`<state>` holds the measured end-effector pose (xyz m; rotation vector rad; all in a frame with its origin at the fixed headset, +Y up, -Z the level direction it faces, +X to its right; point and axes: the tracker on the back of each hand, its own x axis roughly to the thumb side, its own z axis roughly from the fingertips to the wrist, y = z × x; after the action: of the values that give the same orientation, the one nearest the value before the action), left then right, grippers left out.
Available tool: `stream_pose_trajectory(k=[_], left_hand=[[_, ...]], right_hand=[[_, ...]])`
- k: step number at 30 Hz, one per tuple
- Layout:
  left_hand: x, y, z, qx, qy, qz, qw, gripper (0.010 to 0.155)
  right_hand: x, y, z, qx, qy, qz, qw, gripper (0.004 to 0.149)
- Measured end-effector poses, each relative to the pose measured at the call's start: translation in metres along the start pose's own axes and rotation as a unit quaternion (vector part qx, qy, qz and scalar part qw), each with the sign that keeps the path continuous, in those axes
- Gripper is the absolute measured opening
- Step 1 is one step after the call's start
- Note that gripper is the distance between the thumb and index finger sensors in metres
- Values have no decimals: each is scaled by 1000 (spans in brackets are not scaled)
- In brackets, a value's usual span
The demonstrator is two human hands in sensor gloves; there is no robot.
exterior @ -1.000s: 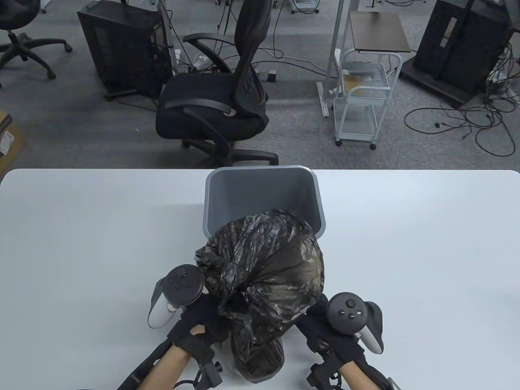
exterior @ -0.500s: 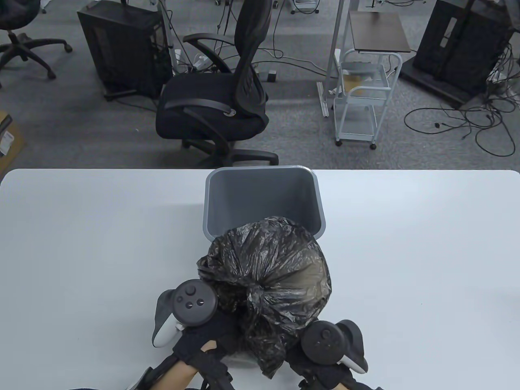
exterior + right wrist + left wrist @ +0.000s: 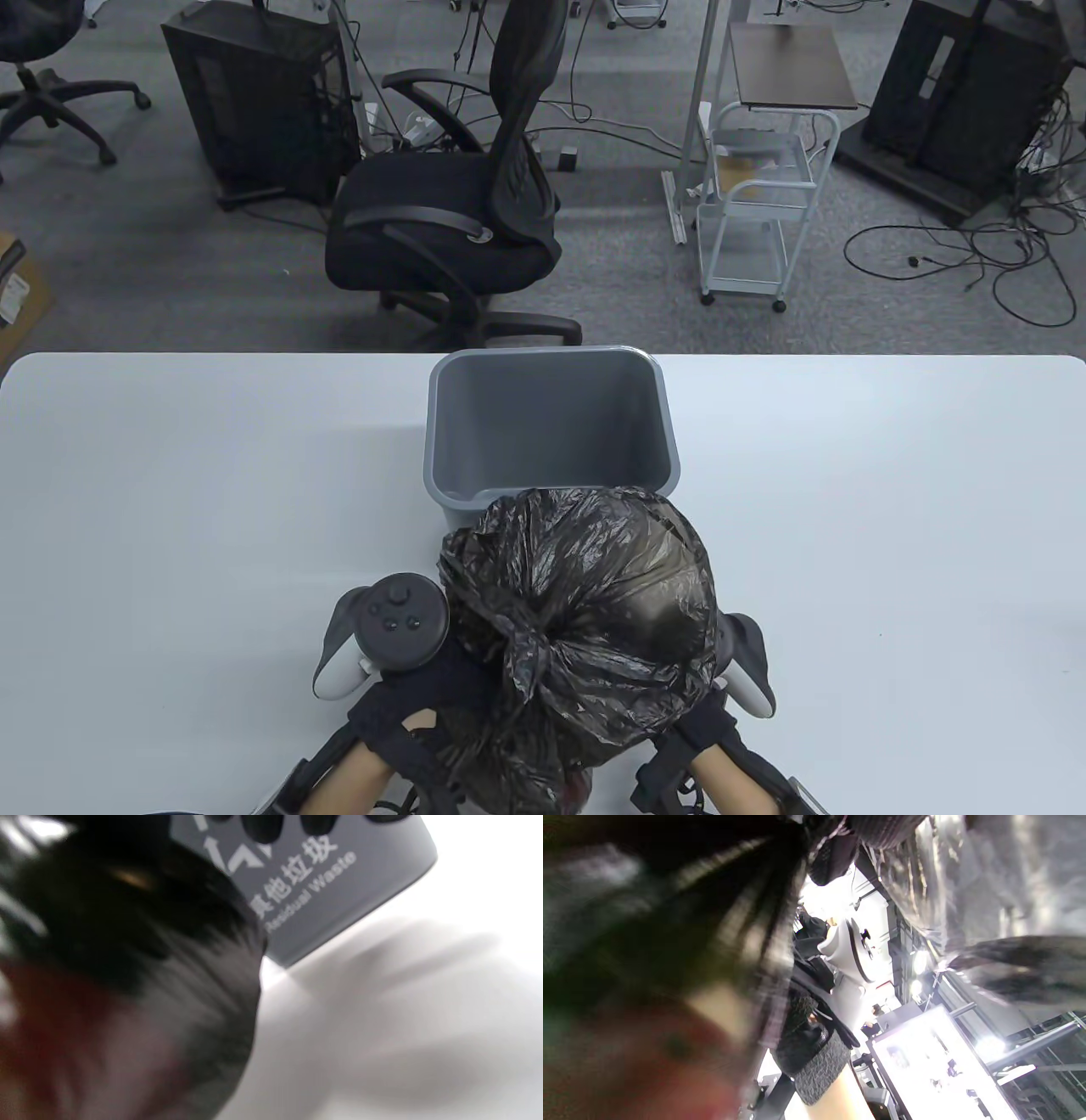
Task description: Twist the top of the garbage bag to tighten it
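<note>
A full black garbage bag is held up in front of the grey waste bin, its gathered, wrinkled top turned toward me. My left hand grips the bag's left side near the gathered plastic, with its fingers hidden in the folds. My right hand holds the bag from the lower right and is mostly covered by it; only its tracker's edge shows. The left wrist view is filled with blurred bag plastic. The right wrist view shows the bag beside the bin's labelled wall.
The white table stretches to both sides of the bin. The bin stands at the table's far edge and looks empty inside. An office chair and a small cart stand on the floor beyond.
The bag has come out of the bin toward me and to the right and has turned. My right hand has moved in under the bag, and my left hand has stayed at its left side.
</note>
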<state>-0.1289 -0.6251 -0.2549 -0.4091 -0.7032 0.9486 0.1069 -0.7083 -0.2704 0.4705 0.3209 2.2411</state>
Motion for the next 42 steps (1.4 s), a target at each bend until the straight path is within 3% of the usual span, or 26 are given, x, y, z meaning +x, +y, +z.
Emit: stream_pose_trajectory(k=[5, 8, 14, 17, 19, 22, 29, 36, 42], left_hand=[[-11, 7, 0, 33, 28, 28, 999, 52], [-13, 8, 2, 79, 73, -9, 994, 52], [-8, 9, 8, 179, 145, -138, 963, 51], [-4, 10, 12, 198, 151, -161, 955, 51], [-1, 10, 12, 188, 139, -150, 961, 51], [0, 12, 11, 149, 118, -127, 973, 51], [-1, 11, 6, 43, 86, -69, 993, 51], [3, 14, 9, 17, 71, -38, 997, 51], [6, 14, 8, -25, 10, -11, 1000, 51]], right_hand=[[1, -17, 15, -63, -24, -45, 997, 65], [15, -21, 29, -85, -74, -81, 990, 59], [46, 21, 33, -19, -93, 26, 995, 96], [52, 37, 29, -11, -74, 101, 992, 102], [49, 37, 28, -38, -57, 149, 986, 100], [39, 28, 24, -49, -46, 127, 990, 86], [15, 10, 11, -31, -31, 80, 996, 80], [6, 4, -3, 0, -3, 50, 999, 77], [4, 9, -10, 30, 7, 30, 999, 78]])
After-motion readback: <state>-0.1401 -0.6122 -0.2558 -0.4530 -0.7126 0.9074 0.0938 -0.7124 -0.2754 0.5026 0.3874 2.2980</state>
